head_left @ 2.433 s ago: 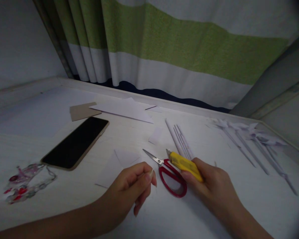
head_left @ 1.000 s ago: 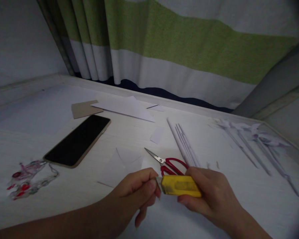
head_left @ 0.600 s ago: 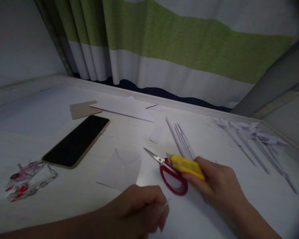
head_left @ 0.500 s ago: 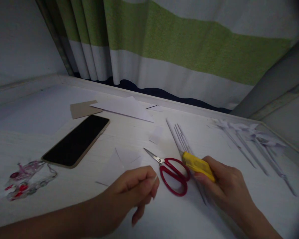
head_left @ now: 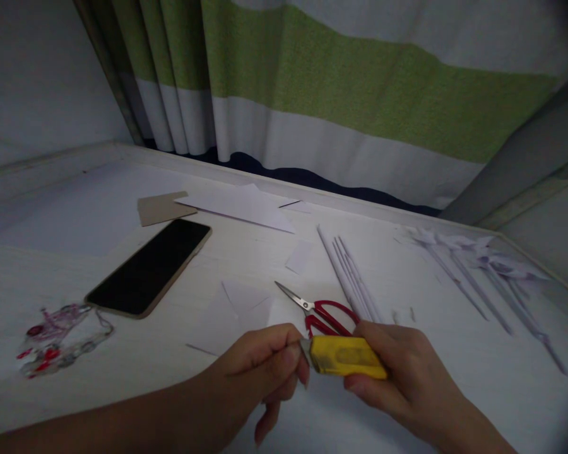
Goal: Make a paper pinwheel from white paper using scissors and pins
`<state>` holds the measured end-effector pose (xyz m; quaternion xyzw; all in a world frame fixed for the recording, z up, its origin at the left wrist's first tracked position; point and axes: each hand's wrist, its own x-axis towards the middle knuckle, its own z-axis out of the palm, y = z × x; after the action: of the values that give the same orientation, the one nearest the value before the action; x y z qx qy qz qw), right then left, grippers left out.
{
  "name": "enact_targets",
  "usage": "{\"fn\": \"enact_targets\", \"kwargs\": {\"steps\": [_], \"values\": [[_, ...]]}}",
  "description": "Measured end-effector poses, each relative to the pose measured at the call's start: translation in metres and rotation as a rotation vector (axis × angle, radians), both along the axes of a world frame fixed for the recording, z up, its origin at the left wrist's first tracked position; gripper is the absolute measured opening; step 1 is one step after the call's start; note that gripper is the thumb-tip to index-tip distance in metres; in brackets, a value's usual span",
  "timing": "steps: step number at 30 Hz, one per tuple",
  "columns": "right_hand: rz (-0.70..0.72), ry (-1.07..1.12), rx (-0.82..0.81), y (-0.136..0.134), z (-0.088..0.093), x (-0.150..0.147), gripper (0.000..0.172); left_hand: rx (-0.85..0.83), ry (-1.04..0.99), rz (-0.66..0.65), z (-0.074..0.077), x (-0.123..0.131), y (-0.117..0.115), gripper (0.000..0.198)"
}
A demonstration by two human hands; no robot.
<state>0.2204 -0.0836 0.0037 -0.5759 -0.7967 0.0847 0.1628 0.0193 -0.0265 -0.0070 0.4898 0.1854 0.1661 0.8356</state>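
Observation:
My right hand is closed around a yellow utility knife, held level above the white table with its blade end pointing left. My left hand is pinched shut, its thumb and forefinger meeting the knife's blade end; what they pinch is too small to make out. Red-handled scissors lie on the table just behind both hands, partly hidden by the knife. A square white paper lies to the left of the scissors.
A black phone lies at the left, with a clear plastic packet of red bits nearer me. Brown card and white sheets sit at the back. Rolled paper sticks and paper pinwheels lie to the right. A striped curtain hangs behind.
My right hand has brought the knife back left and level, from over the paper sticks to in front of the scissors. My left hand has met its blade end again.

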Motion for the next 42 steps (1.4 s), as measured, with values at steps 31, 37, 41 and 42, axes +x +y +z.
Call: {"fn": "enact_targets", "kwargs": {"steps": [31,37,41,42], "values": [[-0.333,-0.111,0.079,0.005,0.002,0.025,0.045,0.050,0.092,-0.063,0.008,-0.003,0.004,0.026],[-0.233,-0.009,0.078,0.002,0.000,0.012,0.045,0.012,0.043,-0.019,0.002,-0.003,0.007,0.025],[-0.179,0.064,0.064,-0.001,0.001,0.006,0.044,0.023,0.066,-0.026,0.000,-0.003,0.008,0.024],[-0.173,0.073,0.063,-0.001,0.001,0.006,0.044,0.025,0.060,-0.026,0.000,-0.003,0.008,0.024]]}}
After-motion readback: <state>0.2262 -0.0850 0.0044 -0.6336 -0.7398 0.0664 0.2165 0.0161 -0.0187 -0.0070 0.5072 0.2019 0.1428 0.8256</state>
